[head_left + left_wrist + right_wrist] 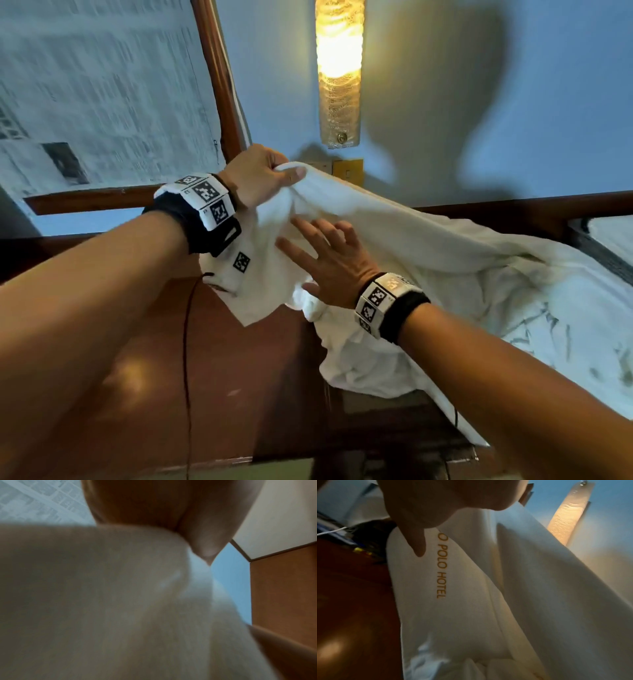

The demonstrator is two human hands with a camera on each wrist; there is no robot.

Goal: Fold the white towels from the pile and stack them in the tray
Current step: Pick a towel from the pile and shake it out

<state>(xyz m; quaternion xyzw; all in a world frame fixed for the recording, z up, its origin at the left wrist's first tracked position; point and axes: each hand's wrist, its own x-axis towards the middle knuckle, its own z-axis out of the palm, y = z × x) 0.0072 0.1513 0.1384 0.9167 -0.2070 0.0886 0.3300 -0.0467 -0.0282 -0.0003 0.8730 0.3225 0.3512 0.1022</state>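
A white towel (359, 219) is lifted at one end above the brown wooden surface (239, 377). My left hand (263, 174) pinches its top edge between thumb and fingers, up near the wall. The cloth slopes down to the right into a crumpled white pile (428, 325). My right hand (325, 253) is spread with straight fingers against the hanging part just below the left hand. In the left wrist view the towel (120, 601) fills the frame under my thumb (204, 545). The right wrist view shows the towel (471, 588) with gold "POLO HOTEL" lettering (441, 569). No tray is in view.
A lit wall lamp (339, 72) hangs straight ahead on the blue wall. A wood-framed pane covered in newspaper (102, 92) stands at left. A brass switch plate (347, 171) sits behind the towel. A thin black cable (186, 359) runs down the wooden surface.
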